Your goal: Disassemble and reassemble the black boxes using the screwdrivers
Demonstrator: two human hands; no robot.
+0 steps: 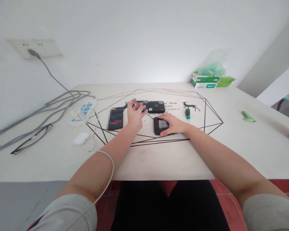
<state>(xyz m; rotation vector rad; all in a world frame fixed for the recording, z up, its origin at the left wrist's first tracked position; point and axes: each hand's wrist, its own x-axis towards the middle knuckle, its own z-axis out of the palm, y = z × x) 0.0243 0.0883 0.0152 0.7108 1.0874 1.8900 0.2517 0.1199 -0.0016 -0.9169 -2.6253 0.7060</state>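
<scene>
My left hand (135,116) is closed round a screwdriver (144,110) with a clear handle and a blue collar. Its thin shaft slants down to the right, towards a small black box-shaped device (156,127) with a pale label on top. I cannot tell whether the tip touches it. My right hand (172,123) grips that device from above, thumb at the near edge and fingers over the far side. Just beyond lie two more flat black devices, one (156,106) in plain view and the other (144,103) partly hidden by my left hand.
A phone (116,118) lies left of my left hand. Right of the devices is a green-handled screwdriver (188,113). Further left are an earbud case (81,138), glasses (31,140), a power strip (84,112) and cables. Green boxes (204,81) stand by the wall; a cable crosses my left arm.
</scene>
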